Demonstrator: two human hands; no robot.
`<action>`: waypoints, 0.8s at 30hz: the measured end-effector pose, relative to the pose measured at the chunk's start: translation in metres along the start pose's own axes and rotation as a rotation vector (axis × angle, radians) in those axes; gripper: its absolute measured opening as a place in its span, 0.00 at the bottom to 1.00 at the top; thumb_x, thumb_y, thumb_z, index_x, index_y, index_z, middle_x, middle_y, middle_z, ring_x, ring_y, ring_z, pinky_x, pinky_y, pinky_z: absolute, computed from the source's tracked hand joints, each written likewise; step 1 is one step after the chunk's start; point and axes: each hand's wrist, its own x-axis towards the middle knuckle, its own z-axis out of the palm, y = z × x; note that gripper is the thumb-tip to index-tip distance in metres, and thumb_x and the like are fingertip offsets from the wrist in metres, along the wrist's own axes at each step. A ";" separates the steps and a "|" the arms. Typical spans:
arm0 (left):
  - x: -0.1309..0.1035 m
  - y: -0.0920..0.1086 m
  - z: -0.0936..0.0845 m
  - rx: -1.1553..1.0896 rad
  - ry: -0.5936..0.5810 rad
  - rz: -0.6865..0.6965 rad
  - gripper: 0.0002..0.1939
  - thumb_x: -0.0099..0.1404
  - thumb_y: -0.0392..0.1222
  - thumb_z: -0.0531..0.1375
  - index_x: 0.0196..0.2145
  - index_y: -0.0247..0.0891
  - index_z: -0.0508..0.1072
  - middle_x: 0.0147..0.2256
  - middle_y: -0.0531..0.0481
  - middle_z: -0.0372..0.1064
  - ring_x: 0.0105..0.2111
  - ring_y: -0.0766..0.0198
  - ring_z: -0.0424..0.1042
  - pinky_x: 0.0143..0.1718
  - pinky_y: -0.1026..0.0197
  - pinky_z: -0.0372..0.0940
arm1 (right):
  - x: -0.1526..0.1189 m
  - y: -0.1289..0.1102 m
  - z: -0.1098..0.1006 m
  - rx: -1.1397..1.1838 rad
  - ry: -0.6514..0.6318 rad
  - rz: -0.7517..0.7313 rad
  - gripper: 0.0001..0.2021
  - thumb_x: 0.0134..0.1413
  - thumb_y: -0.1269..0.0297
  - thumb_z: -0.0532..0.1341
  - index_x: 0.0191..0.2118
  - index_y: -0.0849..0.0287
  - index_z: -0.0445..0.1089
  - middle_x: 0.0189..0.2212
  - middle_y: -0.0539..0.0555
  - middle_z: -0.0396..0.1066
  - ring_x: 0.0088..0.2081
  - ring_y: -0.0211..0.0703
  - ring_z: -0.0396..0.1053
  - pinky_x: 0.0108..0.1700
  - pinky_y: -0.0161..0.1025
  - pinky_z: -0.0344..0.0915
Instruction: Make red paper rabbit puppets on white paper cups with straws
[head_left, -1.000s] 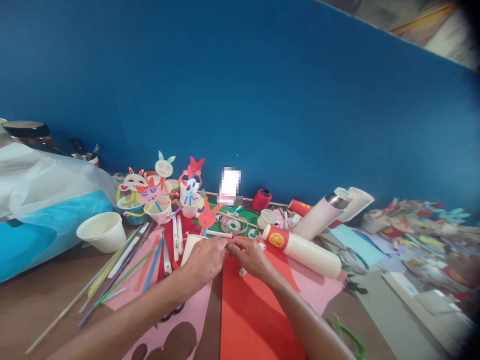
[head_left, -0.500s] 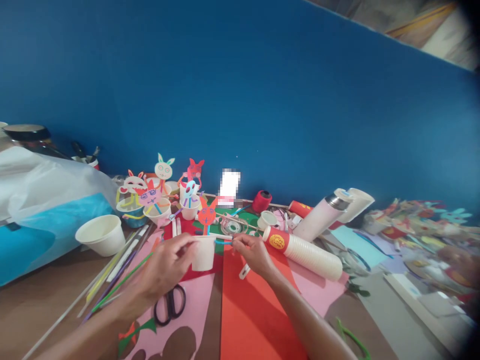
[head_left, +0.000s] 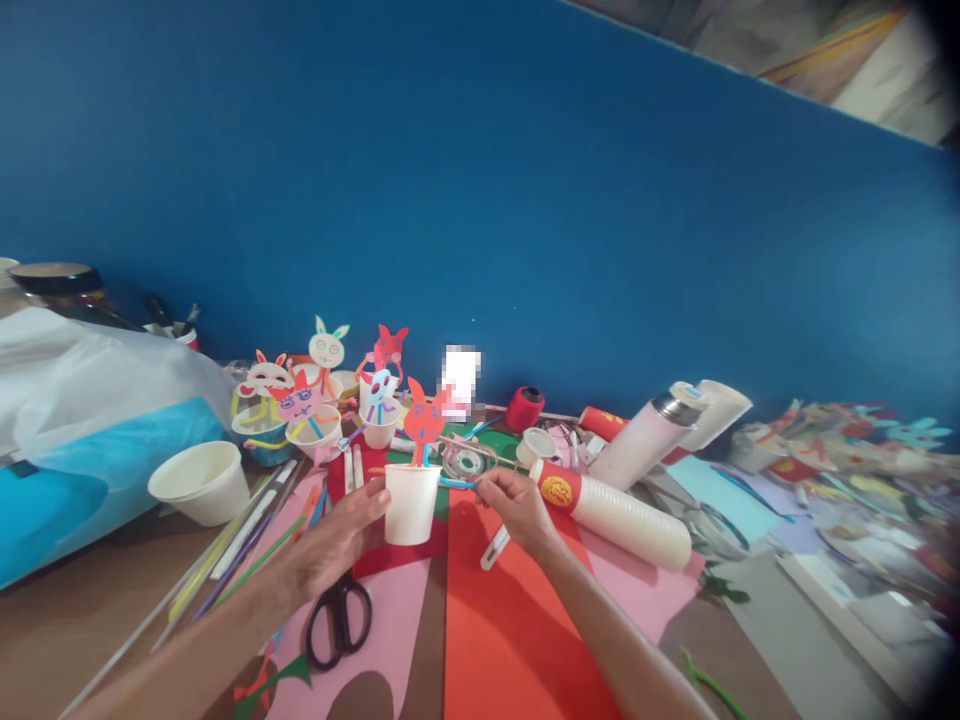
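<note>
A white paper cup (head_left: 409, 508) stands upright in the middle, with a red paper animal head (head_left: 426, 424) above its rim on orange and blue stems. Against the cup's left side are the fingers of my left hand (head_left: 346, 528), closed round it. To the right, my right hand (head_left: 517, 507) pinches the end of a blue strip (head_left: 456, 483) that sticks out from the cup's rim. Black-handled scissors (head_left: 339, 622) lie below my left hand.
Cups with paper animal figures (head_left: 315, 425) stand at the back left, beside an open white bowl (head_left: 201, 483). A stack of paper cups (head_left: 626, 520) lies at right, near a flask (head_left: 649, 438). Red paper (head_left: 502, 620) covers the front middle.
The red head has shifted right and tilts a little. The left fingers have moved from the cup's rim down to its side. The right hand has moved slightly right.
</note>
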 end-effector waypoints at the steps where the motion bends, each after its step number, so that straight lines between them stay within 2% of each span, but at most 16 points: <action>1: 0.001 -0.002 0.000 -0.038 -0.021 -0.003 0.21 0.57 0.42 0.58 0.49 0.42 0.65 0.40 0.46 0.71 0.40 0.59 0.70 0.41 0.58 0.62 | 0.000 0.000 0.000 -0.002 0.003 0.000 0.11 0.50 0.61 0.55 0.23 0.61 0.67 0.20 0.49 0.65 0.25 0.36 0.63 0.30 0.33 0.59; 4: 0.006 -0.006 0.001 -0.090 -0.012 0.003 0.23 0.56 0.38 0.59 0.50 0.43 0.64 0.39 0.48 0.72 0.39 0.60 0.70 0.41 0.59 0.62 | 0.000 0.000 0.000 -0.002 0.007 0.003 0.11 0.50 0.61 0.55 0.23 0.61 0.66 0.20 0.49 0.66 0.25 0.36 0.63 0.30 0.33 0.59; 8: 0.009 -0.008 0.000 -0.113 0.015 0.018 0.23 0.55 0.35 0.60 0.50 0.41 0.63 0.38 0.47 0.72 0.39 0.59 0.70 0.41 0.59 0.63 | -0.001 -0.001 0.001 0.040 -0.029 0.035 0.12 0.50 0.61 0.55 0.22 0.61 0.66 0.19 0.49 0.65 0.24 0.36 0.62 0.30 0.32 0.58; 17: 0.011 -0.018 -0.007 -0.158 0.083 -0.015 0.19 0.56 0.35 0.59 0.46 0.41 0.66 0.37 0.49 0.72 0.38 0.61 0.71 0.37 0.62 0.66 | -0.001 0.000 0.001 0.092 -0.082 0.059 0.17 0.54 0.56 0.52 0.23 0.62 0.67 0.19 0.50 0.65 0.23 0.35 0.61 0.29 0.33 0.57; 24: 0.011 -0.016 -0.006 -0.157 0.063 -0.027 0.17 0.57 0.36 0.58 0.46 0.43 0.67 0.36 0.50 0.73 0.37 0.62 0.71 0.39 0.61 0.66 | 0.000 -0.002 0.002 0.148 -0.066 0.090 0.17 0.54 0.54 0.52 0.24 0.62 0.67 0.19 0.50 0.66 0.22 0.34 0.61 0.28 0.33 0.57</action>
